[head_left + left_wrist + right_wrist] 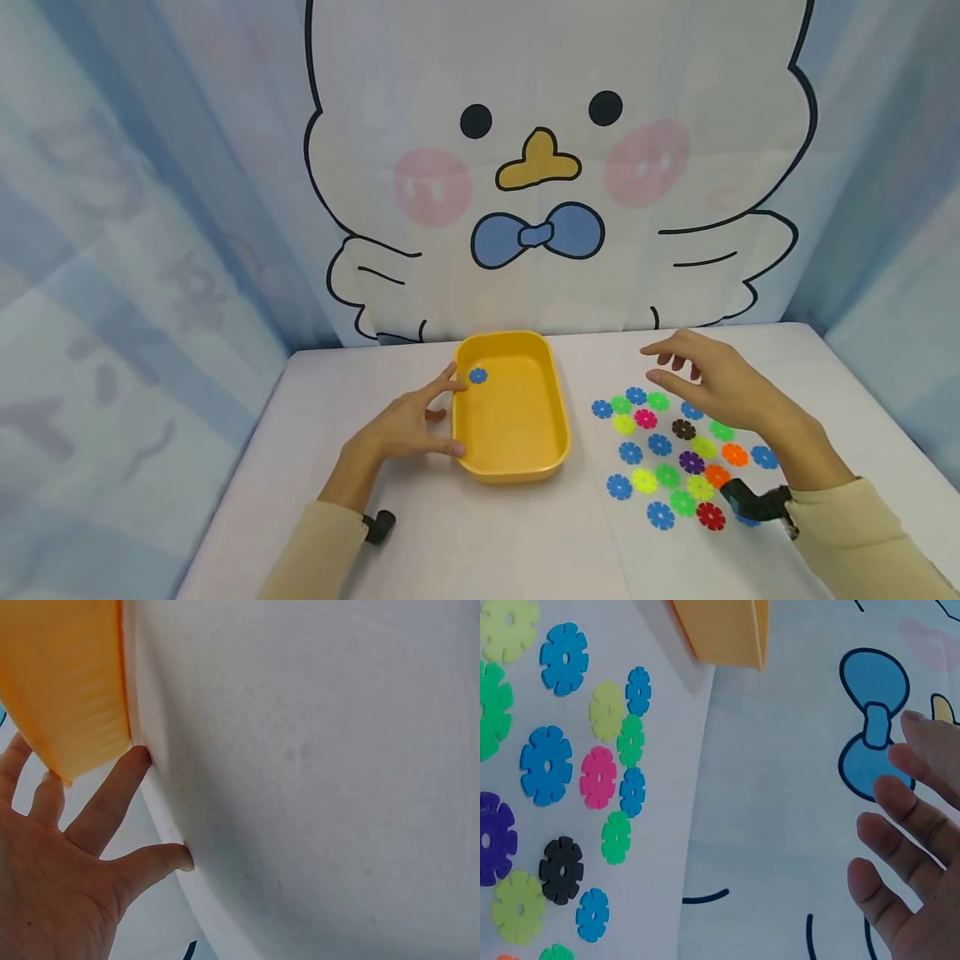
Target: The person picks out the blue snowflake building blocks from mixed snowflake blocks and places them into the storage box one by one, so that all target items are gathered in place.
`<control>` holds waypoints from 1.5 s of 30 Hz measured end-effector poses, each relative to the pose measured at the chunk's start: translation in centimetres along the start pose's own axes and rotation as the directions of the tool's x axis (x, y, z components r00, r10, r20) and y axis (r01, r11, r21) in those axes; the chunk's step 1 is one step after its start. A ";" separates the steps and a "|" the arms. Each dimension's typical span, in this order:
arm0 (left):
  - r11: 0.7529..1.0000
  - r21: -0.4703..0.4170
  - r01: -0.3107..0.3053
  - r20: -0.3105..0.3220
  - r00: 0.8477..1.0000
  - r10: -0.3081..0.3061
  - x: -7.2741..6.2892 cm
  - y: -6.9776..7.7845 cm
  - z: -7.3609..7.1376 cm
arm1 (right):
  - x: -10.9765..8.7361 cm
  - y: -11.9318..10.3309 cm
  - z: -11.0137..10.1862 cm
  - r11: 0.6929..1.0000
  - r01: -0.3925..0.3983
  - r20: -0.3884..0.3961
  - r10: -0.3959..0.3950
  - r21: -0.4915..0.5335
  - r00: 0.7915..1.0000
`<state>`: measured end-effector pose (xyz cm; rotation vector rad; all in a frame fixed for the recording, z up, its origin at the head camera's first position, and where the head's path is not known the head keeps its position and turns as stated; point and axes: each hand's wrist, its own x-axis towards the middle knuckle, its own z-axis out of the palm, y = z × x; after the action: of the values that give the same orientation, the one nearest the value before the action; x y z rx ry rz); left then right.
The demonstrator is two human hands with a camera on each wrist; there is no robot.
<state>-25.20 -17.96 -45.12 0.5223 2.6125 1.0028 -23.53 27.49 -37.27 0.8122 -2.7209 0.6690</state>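
A yellow plastic tray (517, 417) stands on the table with one blue snowflake disc (477, 376) inside, near its far left corner. My left hand (416, 421) touches the tray's left side with spread fingers; the left wrist view shows the fingertips by the tray wall (82, 682). My right hand (708, 375) hovers over the far part of the scattered discs, its fingers loosely bent. Nothing shows in that hand (922, 832) in the right wrist view. Below it lie discs such as a black one (683, 429), a pink one (646, 418) and a purple one (692, 462).
Several discs in blue, green, yellow, orange and red, like this red disc (710, 516), lie flat right of the tray. The white table (555, 542) ends at a curtain (540, 292) with a printed cartoon bird. A black wrist strap (753, 502) overhangs some discs.
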 end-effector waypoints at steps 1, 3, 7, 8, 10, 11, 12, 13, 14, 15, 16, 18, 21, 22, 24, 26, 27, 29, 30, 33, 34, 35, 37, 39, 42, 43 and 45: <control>1.000 0.004 0.004 -0.007 1.000 -0.004 0.0 0.0 -0.1 | 0.0 0.2 0.0 1.000 0.004 -0.010 -0.004 -0.005 1.000; 1.000 -0.002 0.021 -0.020 1.000 -0.021 0.0 -0.1 -0.5 | 0.0 0.5 0.1 1.000 0.018 -0.027 -0.018 -0.013 0.999; 0.998 -0.014 0.054 -0.022 0.998 -0.054 -0.3 -0.3 -1.1 | -0.3 1.4 -0.1 0.999 0.025 -0.035 -0.026 -0.022 0.999; 0.999 -0.021 0.048 -0.019 0.999 -0.049 -0.3 -0.4 -1.1 | -0.5 1.6 -0.2 0.999 0.018 -0.040 -0.020 -0.030 0.999; 0.999 -0.030 0.031 -0.012 0.999 -0.031 -0.3 -0.5 -1.1 | -1.2 2.1 -0.5 0.999 -0.003 -0.054 0.001 -0.048 0.999; 0.999 -0.035 0.025 -0.008 1.000 -0.025 -0.3 -0.5 -1.1 | -1.7 2.4 -0.6 0.998 -0.016 -0.061 0.012 -0.055 0.998; 0.999 -0.041 0.021 -0.005 1.000 -0.022 -0.3 -0.5 -1.0 | -2.1 2.7 -0.7 0.998 -0.027 -0.066 0.022 -0.063 0.998; 0.999 -0.046 0.019 0.000 1.000 -0.019 -0.4 -0.5 -0.9 | -2.6 2.9 -0.8 0.997 -0.039 -0.065 0.034 -0.072 0.997; 0.999 -0.049 0.019 0.003 1.000 -0.019 -0.4 -0.5 -0.8 | -3.1 3.2 -0.9 0.996 -0.049 -0.063 0.044 -0.076 0.997; 0.999 -0.045 0.018 0.006 1.000 -0.018 -0.4 -0.5 -0.7 | -3.6 3.5 -1.0 0.995 -0.056 -0.062 0.052 -0.081 0.997; 0.999 -0.034 0.013 0.004 1.000 -0.013 -0.4 -0.4 -0.6 | -4.0 3.8 -1.0 0.994 -0.065 -0.060 0.060 -0.085 0.996; 1.000 -0.009 -0.015 -0.006 1.000 0.015 -0.3 -0.4 -0.4 | -4.8 4.3 -1.1 0.992 -0.080 -0.059 0.075 -0.094 0.995; 0.998 0.032 -0.054 -0.005 0.999 0.054 -0.1 -0.5 0.1 | -5.6 5.0 -1.3 0.990 -0.099 -0.070 0.092 -0.104 0.993; 0.998 0.037 -0.056 -0.001 0.998 0.056 0.0 -0.5 0.2 | -5.7 5.1 -1.3 0.989 -0.100 -0.071 0.093 -0.106 0.993; 0.998 0.040 -0.045 0.006 0.999 0.044 0.0 -0.6 0.4 | -5.9 5.4 -1.3 0.989 -0.097 -0.071 0.090 -0.107 0.993; 0.999 0.036 -0.033 0.003 0.999 0.033 -0.2 -0.5 0.5 | -6.0 5.6 -1.2 0.991 -0.089 -0.069 0.082 -0.104 0.994; 0.999 0.033 -0.030 -0.002 1.000 0.030 -0.2 -0.5 0.4 | -6.1 5.6 -1.2 0.991 -0.086 -0.068 0.079 -0.103 0.994; 0.999 0.025 -0.033 -0.012 0.999 0.033 -0.2 -0.5 0.3 | -6.2 5.7 -1.2 0.990 -0.089 -0.072 0.081 -0.111 0.994; 0.999 0.018 -0.036 -0.013 0.999 0.036 -0.1 -0.5 0.2 | -6.3 5.7 -1.2 0.989 -0.093 -0.075 0.084 -0.113 0.994; 0.999 -0.002 -0.047 0.006 0.999 0.047 0.1 -0.6 0.1 | -6.7 5.8 -1.4 0.987 -0.113 -0.073 0.105 -0.116 0.992; 0.999 -0.011 -0.049 0.013 0.999 0.049 0.2 -0.6 0.0 | -6.9 5.8 -1.5 0.985 -0.124 -0.069 0.116 -0.120 0.991; 0.998 -0.021 -0.053 0.019 0.998 0.054 0.3 -0.7 -0.1 | -7.2 5.8 -1.5 0.983 -0.135 -0.061 0.128 -0.125 0.990; 0.997 -0.044 -0.062 0.028 0.998 0.064 0.5 -0.7 -0.2 | -7.9 5.7 -1.4 0.978 -0.156 -0.041 0.151 -0.137 0.988; 0.996 -0.060 -0.071 0.036 0.997 0.074 0.7 -0.7 -0.4 | -8.9 5.6 -1.3 0.973 -0.177 -0.020 0.176 -0.150 0.984; 0.994 -0.080 -0.073 0.051 0.996 0.077 1.0 -0.7 -0.5 | -10.0 5.8 -1.0 0.969 -0.196 0.005 0.199 -0.151 0.980; 0.994 -0.079 -0.074 0.056 0.995 0.078 1.0 -0.8 -0.5 | -10.3 6.0 -0.8 0.968 -0.202 0.008 0.205 -0.147 0.979; 0.994 -0.073 -0.075 0.061 0.995 0.080 1.0 -0.8 -0.5 | -10.7 6.5 -0.7 0.968 -0.212 0.009 0.215 -0.137 0.977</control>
<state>-26.52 -18.41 -45.46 0.6319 2.5077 1.0801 -18.38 37.56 -42.58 0.5037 -2.8642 0.5103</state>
